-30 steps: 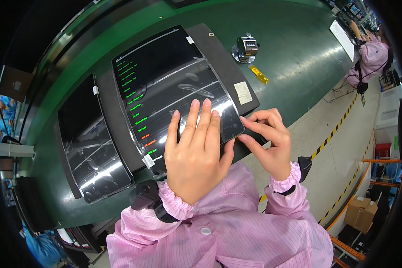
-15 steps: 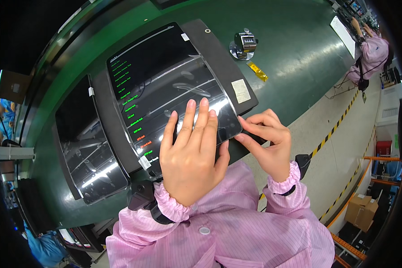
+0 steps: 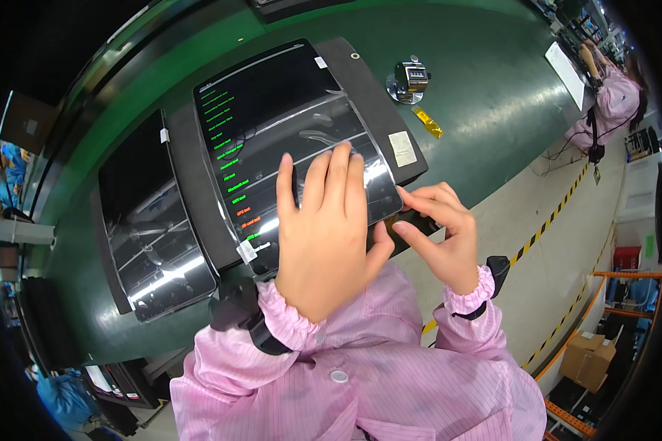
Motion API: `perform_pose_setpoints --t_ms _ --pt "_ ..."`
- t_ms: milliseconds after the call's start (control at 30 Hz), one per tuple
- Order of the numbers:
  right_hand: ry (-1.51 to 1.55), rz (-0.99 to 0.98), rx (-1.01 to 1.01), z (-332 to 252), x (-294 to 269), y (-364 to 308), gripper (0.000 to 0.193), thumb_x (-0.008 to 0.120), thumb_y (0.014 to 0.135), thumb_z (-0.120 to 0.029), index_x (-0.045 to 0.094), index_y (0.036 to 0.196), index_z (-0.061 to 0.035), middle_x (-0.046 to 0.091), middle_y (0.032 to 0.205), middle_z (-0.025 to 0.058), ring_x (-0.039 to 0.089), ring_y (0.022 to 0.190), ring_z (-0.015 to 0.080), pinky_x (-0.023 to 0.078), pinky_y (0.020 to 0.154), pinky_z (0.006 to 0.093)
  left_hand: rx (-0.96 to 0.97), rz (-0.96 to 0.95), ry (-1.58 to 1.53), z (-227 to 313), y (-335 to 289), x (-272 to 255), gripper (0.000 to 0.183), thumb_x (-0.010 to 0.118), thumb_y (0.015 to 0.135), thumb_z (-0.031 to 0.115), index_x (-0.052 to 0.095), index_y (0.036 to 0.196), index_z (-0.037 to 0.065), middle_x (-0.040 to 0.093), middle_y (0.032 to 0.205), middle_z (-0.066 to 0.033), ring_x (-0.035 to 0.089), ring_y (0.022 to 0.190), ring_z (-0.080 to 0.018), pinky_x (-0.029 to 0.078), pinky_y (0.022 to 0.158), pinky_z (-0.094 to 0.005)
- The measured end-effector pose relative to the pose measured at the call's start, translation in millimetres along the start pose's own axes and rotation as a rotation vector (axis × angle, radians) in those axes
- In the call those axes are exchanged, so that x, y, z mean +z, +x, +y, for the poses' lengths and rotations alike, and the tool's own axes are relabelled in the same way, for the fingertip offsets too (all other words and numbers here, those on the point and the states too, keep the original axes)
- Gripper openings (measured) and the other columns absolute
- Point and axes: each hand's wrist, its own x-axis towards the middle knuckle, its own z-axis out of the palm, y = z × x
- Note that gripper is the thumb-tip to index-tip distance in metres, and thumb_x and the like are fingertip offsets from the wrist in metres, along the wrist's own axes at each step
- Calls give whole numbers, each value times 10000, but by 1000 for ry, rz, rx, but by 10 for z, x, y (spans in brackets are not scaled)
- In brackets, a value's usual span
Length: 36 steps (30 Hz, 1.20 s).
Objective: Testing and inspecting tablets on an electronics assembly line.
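Observation:
A tablet (image 3: 272, 84) with a black screen and rows of green and red text lies on a dark padded mat (image 3: 401, 121). Clear, creased film (image 3: 324, 121) covers its lower part. My left hand (image 3: 327, 213) rests flat on that film, fingers stretched out and the thumb toward the near edge. At the near right corner of the tablet is my right hand (image 3: 445, 231), its fingers curled and its index finger and thumb around the corner. Whether the thumb touches the tablet is hard to see. To the left lies a second dark tablet (image 3: 136, 165), its screen unlit, also under film.
Beyond the mat a tally counter (image 3: 410, 77) stands on the green table (image 3: 485, 81), with a yellow strip (image 3: 428, 123) nearby. Another person in a pink smock (image 3: 616, 103) works at the far right. Cardboard boxes (image 3: 588, 360) sit on an orange-framed rack.
The table and tablets appear shifted slightly right in the view. My left hand stays flat on the film. My right thumb and index finger have parted slightly at the corner.

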Motion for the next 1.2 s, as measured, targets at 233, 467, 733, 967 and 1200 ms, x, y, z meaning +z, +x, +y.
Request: perform_pose_setpoints --t_ms 233,467,733,967,1200 --pt "46 141 64 -48 20 -103 416 735 788 -103 674 1196 -48 591 1144 88 525 966 173 420 789 279 33 -18 43 -69 -124 -400 800 697 675 299 474 1378 -12 432 1468 -190 308 1433 -376 80 1152 -653" --pt "-426 -80 -248 -380 170 158 573 766 744 -461 671 1194 -119 495 1321 119 385 1223 351 333 1025 446 -245 151 321 -688 -828 -962 570 521 797 154 539 1358 54 478 1452 -156 346 1423 -361 113 1180 -553" --pt "-421 63 -212 -351 218 249 630 623 849 -581 621 1235 -83 472 1378 135 366 1300 351 292 1070 471 -582 405 252 -1610 -1503 -1261 423 427 1010 162 480 1412 41 462 1457 -184 384 1387 -347 256 1151 -420" --pt "-36 98 33 -88 122 202 469 458 1024 -313 470 1353 21 505 1383 177 471 1293 289 324 1108 394 -778 518 -422 -2090 -1763 -1177 566 335 1045 383 377 1479 22 408 1503 -209 385 1391 -298 235 1164 -383" --pt "-129 -3 128 -187 -157 523 373 502 1017 -226 528 1287 31 655 1185 163 615 1113 243 452 962 338 -748 415 -342 -2101 -1774 -1357 551 406 1034 327 382 1463 -16 413 1500 -215 363 1416 -319 239 1167 -394"
